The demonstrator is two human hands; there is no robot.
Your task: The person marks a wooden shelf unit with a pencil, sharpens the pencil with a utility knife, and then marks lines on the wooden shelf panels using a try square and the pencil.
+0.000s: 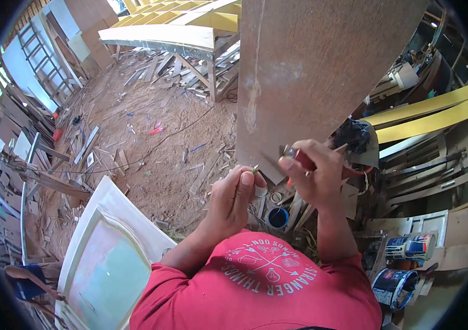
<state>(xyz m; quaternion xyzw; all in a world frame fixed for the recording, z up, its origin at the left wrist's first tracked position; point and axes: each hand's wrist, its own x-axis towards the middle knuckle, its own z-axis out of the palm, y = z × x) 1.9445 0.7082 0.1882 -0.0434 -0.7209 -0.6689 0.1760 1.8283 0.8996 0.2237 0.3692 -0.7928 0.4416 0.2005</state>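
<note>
My left hand [229, 198] is closed around a pencil [255, 169], with only its pointed tip showing above the thumb. Most of the pencil is hidden inside the fist. To the right and slightly higher, my right hand [322, 177] grips a red-handled knife [304, 159]. Motion smears the knife's blade, which points left toward the pencil tip. A small gap separates the two hands, both in front of my chest.
A large brown wooden panel [300, 71] stands just ahead. Paint cans [410, 247] sit at the right, and a dark-filled container [278, 218] is below my hands. A white-framed panel [107, 242] leans at the left. Wood scraps and a cable litter the dirt floor [151, 148].
</note>
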